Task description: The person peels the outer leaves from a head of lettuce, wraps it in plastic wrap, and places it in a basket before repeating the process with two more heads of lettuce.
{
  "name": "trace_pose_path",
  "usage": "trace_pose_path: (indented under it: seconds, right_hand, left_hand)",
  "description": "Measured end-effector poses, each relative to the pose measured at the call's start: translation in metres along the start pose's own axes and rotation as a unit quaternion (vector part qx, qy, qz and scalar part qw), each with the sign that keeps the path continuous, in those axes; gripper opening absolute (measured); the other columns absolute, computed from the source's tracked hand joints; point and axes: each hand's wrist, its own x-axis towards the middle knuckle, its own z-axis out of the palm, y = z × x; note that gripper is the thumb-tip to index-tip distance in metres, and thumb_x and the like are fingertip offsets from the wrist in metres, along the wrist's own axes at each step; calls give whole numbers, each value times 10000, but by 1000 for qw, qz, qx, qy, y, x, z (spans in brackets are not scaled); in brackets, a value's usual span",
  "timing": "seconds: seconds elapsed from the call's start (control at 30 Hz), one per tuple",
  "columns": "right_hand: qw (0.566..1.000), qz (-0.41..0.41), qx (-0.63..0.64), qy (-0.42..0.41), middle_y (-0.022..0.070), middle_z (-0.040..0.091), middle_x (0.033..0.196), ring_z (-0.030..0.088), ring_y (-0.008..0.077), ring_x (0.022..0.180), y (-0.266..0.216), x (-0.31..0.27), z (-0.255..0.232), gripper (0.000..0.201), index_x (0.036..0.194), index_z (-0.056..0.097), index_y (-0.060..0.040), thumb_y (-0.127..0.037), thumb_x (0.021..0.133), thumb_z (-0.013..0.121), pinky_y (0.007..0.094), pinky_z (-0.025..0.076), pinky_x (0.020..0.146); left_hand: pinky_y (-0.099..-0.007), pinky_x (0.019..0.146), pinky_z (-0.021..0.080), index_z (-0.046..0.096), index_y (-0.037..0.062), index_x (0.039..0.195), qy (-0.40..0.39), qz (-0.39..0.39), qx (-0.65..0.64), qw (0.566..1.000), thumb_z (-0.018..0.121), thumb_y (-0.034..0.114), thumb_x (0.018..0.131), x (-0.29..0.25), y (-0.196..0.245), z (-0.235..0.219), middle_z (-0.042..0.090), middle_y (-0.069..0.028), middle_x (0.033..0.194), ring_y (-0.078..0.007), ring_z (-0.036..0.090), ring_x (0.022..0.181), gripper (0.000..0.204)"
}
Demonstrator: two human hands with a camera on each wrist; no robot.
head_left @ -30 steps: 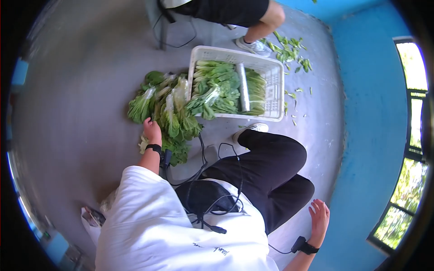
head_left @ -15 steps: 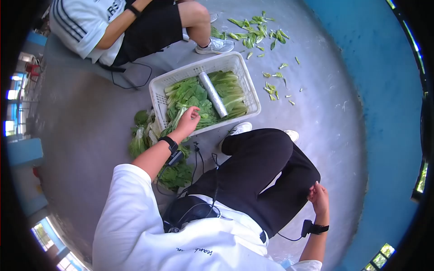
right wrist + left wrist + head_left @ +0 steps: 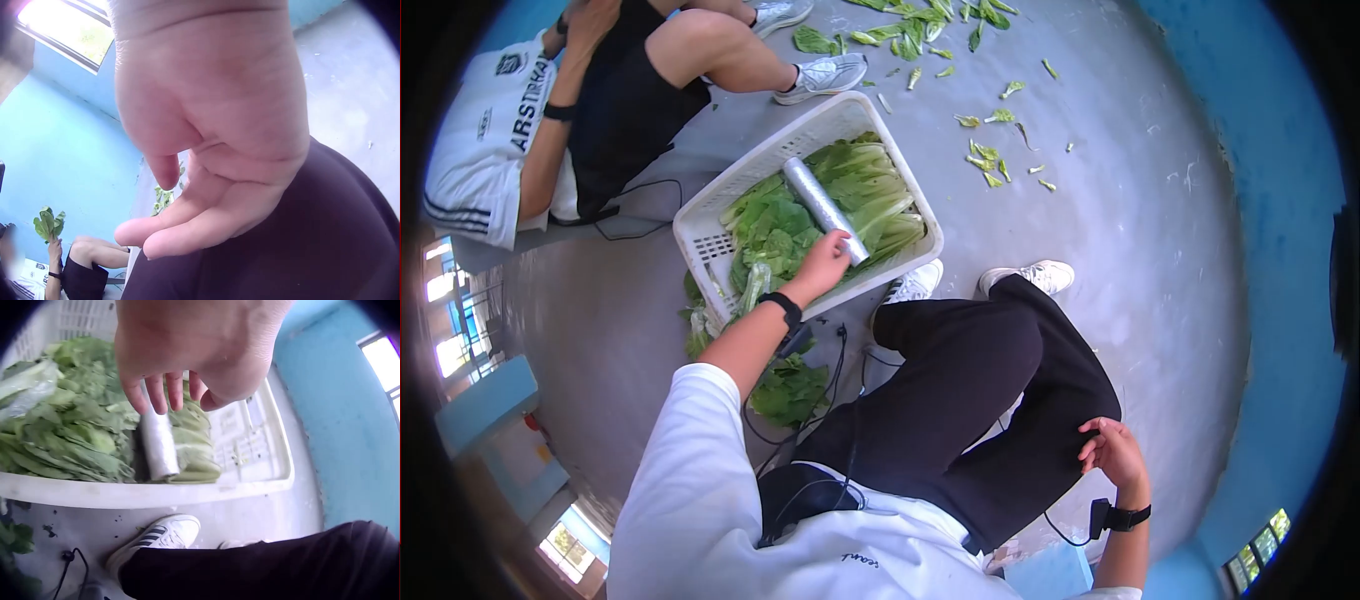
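Observation:
My left hand (image 3: 823,266) is at the near end of a shiny roll of clear plastic film (image 3: 825,209). In the left wrist view the fingers hang loosely over the roll (image 3: 159,440), not curled round it. The roll lies across leafy greens (image 3: 776,236) in a white plastic crate (image 3: 703,241). A plastic-wrapped bunch of greens (image 3: 28,390) lies at the left in that view. My right hand (image 3: 1116,452) is beside my right knee, its fingers loosely bent and holding nothing; the right wrist view shows the hand (image 3: 212,162) over the dark trouser leg.
More greens (image 3: 788,390) lie on the floor beside the crate. Loose leaves (image 3: 985,160) are scattered beyond it. Another person (image 3: 520,130) sits at the upper left, holding a leafy bunch (image 3: 48,224) in the right wrist view. Cables (image 3: 837,375) run by my lap; a blue wall (image 3: 1280,300) stands right.
My left hand has moved from the greens on the floor, over the crate, to the film roll's near end. My right hand has come in near my knee. The head view has turned.

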Motion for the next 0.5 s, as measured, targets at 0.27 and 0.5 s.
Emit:
trace_pose_path:
  seconds: [0.27,0.5]
  right_hand:
    - [998,59,29,-19,256,720,796,726,311,631,5,4,-29,436,1146,637,63,-310,1078,423,375,612,620]
    - [992,80,87,-45,290,716,823,732,362,675,20,4,-54,471,1176,609,127,-291,1076,416,400,618,661]
  left_hand:
    - [-467,1174,316,463,7,1414,-90,15,188,978,617,123,857,63,44,70,446,-242,1482,-431,386,1390,589]
    - [-488,1186,305,407,33,1473,-13,62,255,965,619,176,862,121,-9,98,395,-231,1529,-447,346,1408,662]
